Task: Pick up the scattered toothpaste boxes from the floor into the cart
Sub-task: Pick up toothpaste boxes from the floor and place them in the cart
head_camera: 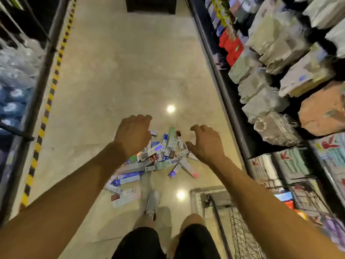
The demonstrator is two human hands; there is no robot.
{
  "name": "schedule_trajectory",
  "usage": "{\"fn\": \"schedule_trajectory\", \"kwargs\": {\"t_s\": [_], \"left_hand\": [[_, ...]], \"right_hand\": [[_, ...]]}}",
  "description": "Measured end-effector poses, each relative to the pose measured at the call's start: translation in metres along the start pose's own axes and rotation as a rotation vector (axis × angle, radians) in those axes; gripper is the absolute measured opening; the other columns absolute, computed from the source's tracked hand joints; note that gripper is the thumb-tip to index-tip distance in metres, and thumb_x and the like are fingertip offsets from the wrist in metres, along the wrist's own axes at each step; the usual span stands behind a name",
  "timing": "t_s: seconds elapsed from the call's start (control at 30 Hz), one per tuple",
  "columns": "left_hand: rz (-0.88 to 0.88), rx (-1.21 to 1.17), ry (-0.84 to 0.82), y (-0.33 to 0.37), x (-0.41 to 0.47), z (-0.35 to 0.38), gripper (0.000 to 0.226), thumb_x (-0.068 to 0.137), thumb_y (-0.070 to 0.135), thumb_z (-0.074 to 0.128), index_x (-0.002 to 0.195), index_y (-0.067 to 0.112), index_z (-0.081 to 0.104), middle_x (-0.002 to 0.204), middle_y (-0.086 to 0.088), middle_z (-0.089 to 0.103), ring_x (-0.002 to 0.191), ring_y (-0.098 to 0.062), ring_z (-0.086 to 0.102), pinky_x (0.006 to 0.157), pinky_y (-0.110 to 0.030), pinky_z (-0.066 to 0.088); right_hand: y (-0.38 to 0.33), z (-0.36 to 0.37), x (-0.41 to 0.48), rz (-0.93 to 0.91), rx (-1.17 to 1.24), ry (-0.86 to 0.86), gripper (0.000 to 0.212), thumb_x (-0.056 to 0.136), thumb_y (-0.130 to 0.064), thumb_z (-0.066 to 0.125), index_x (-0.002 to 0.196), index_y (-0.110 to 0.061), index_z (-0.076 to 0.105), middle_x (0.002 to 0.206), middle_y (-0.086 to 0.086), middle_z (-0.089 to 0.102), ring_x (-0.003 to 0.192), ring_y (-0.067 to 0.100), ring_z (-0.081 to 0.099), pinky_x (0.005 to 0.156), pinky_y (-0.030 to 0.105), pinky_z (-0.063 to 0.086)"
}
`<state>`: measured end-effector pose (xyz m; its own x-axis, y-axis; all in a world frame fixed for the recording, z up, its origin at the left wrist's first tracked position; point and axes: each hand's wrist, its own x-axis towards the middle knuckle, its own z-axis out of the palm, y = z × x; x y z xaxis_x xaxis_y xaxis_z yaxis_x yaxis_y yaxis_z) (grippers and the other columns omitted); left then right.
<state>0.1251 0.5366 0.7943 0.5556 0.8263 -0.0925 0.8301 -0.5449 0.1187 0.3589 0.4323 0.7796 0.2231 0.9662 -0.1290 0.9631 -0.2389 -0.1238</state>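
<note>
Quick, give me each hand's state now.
Left hand: open, fingers loosely curled, holding nothing.
Right hand: open, empty, above the pile of colourful cardboard toothpaste boxes.

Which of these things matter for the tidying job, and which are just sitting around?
Part of the job: toothpaste boxes on the floor, wire cart, left hand, right hand, both empty.
Just there: wrapped packs on the right shelf, bottled water on the left, striped floor tape, grey shoe.

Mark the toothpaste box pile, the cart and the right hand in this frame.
toothpaste box pile [155,161]: head view, on boxes in the heap's middle.
cart [240,239]: head view, on its wire mesh side.
right hand [207,144]: head view, on the hand's back.
</note>
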Motion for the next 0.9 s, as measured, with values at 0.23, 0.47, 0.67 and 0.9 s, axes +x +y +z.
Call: {"fn": "schedule_trajectory", "kwargs": {"t_s": [0.23, 0.47, 0.67, 0.9], "left_hand": [[-0.097, -0.086, -0.048, -0.046, 0.07, 0.2, 0.056, 0.079, 0.027, 0.069, 0.132, 0.013, 0.058, 0.111, -0.01, 0.068, 0.097, -0.035, 0.063, 0.082, -0.041, 0.049], [-0.278, -0.149, -0.194, -0.095, 0.089, 0.443, 0.062, 0.08, 0.023, 0.072, 0.137, 0.01, 0.054, 0.124, -0.018, 0.063, 0.109, -0.041, 0.058, 0.09, -0.049, 0.047], [-0.344, -0.082, -0.319, -0.147, 0.072, 0.624, 0.066, 0.071, 0.014, 0.075, 0.134, 0.011, 0.055, 0.12, -0.019, 0.064, 0.108, -0.042, 0.058, 0.087, -0.051, 0.052], [-0.304, 0.09, -0.405, -0.2, 0.079, 0.768, 0.067, 0.068, 0.001, 0.071, 0.13, 0.01, 0.048, 0.119, -0.019, 0.058, 0.105, -0.044, 0.056, 0.08, -0.053, 0.05]], "right_hand": [[0.017, 0.211, 0.09, -0.029, 0.086, -0.131, 0.054, 0.078, -0.043, 0.073, 0.124, -0.019, 0.059, 0.11, 0.01, 0.062, 0.101, 0.038, 0.059, 0.089, 0.044, 0.044], [0.047, 0.444, 0.132, 0.037, 0.182, -0.238, 0.069, 0.075, -0.04, 0.079, 0.135, -0.019, 0.053, 0.122, 0.012, 0.061, 0.111, 0.038, 0.057, 0.095, 0.046, 0.042], [0.066, 0.63, 0.138, 0.024, 0.195, -0.248, 0.072, 0.071, -0.03, 0.084, 0.135, -0.013, 0.055, 0.124, 0.017, 0.06, 0.108, 0.042, 0.06, 0.093, 0.05, 0.049], [0.091, 0.778, 0.179, -0.052, 0.056, -0.218, 0.081, 0.069, -0.01, 0.077, 0.144, -0.009, 0.044, 0.139, 0.023, 0.047, 0.123, 0.044, 0.047, 0.105, 0.056, 0.04]]}}
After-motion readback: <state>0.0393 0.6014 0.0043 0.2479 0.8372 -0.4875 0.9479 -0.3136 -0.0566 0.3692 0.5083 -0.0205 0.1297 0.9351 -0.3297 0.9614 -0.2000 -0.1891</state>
